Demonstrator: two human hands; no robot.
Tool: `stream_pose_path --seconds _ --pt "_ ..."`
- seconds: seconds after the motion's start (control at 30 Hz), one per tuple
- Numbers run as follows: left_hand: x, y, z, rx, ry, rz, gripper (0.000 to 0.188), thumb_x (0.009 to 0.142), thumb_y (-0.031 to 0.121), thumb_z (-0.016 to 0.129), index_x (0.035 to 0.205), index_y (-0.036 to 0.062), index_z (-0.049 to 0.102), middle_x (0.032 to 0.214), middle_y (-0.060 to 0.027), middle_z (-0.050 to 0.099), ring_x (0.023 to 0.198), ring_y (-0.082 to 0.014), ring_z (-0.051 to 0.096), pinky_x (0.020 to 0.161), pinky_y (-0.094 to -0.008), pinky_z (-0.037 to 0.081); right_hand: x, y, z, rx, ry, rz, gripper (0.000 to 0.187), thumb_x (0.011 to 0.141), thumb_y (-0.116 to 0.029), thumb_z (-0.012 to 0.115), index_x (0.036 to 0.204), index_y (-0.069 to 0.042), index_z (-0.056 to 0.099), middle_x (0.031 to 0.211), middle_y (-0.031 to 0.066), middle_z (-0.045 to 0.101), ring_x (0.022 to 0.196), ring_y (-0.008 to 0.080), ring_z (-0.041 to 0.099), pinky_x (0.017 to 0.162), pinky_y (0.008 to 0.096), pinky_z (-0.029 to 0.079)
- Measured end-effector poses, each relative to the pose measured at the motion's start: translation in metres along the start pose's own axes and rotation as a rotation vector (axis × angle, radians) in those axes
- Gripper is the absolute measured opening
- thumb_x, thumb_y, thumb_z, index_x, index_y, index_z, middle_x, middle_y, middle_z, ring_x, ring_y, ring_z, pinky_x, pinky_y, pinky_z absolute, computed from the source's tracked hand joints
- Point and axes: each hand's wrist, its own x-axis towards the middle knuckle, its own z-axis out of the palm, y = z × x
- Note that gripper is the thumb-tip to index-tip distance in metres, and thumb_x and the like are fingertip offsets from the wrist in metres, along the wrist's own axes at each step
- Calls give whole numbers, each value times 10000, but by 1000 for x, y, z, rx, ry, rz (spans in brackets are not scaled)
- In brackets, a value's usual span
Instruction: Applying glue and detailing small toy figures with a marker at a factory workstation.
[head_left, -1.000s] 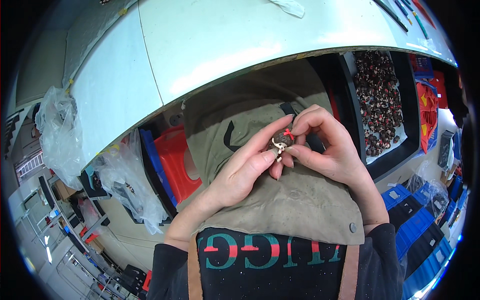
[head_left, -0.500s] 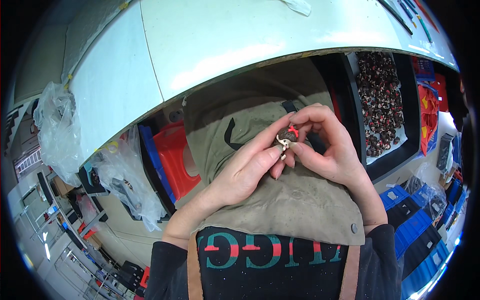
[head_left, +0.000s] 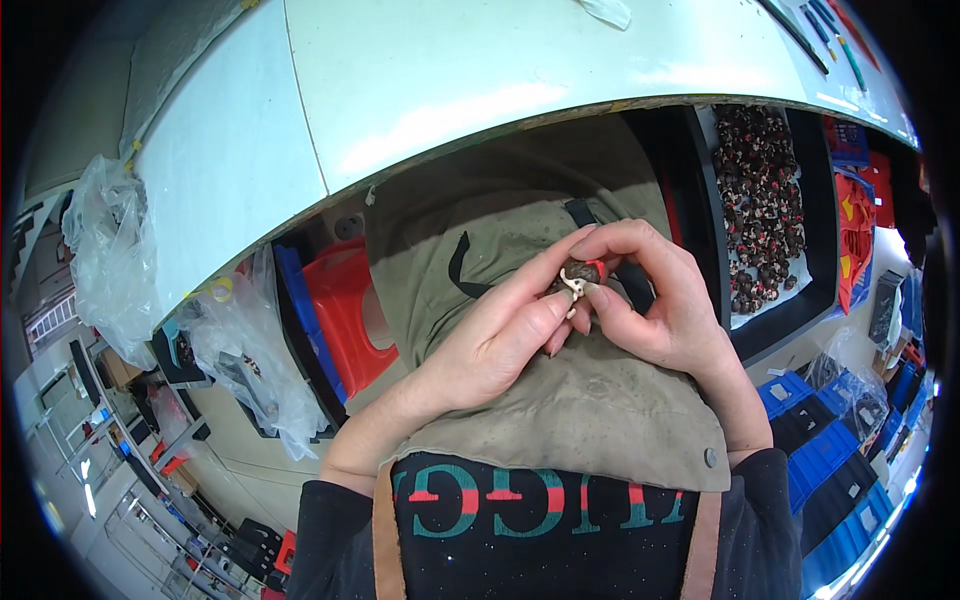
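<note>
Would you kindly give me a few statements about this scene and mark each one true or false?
1. Both hands hold one small part over the apron. True.
2. The left hand rests flat on the table. False: it pinches the part with the right hand, below the table edge.
3. A tray of small dark pieces lies to the right. True.
4. The stool under the table is green. False: it is red.
</note>
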Motion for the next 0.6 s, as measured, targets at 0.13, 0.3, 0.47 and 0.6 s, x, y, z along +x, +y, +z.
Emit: stream_pose_path --seconds 0.13,0.3,0.47,0.6 --pt "1 -3 -1 -2 -3 14 532 931 196 347 1412 12 212 912 -40 484 725 -80 413 688 -205 385 -1 2 1 -15 7 -11 282 702 18 597 982 16 559 926 92 597 806 152 598 750 261 479" --pt "0 -3 -1 4 -8 21 535 926 199 349 1409 10 219 919 -42 485 729 -81 412 690 -207 387 -3 2 1 11 10 12 282 706 24 592 986 19 556 928 88 594 818 148 597 767 263 479" --pt "1 -4 -2 14 -13 25 539 924 204 353 1409 11 219 928 -45 487 732 -80 413 692 -207 387 -3 3 2 35 19 25 279 711 21 595 987 20 556 929 89 593 822 148 595 769 264 478" --pt "0 -4 -2 11 -22 36 542 940 245 359 1410 14 219 935 -45 490 739 -79 411 692 -207 387 -2 2 0 11 11 0 274 721 21 589 993 17 558 939 93 596 825 154 597 762 268 478"
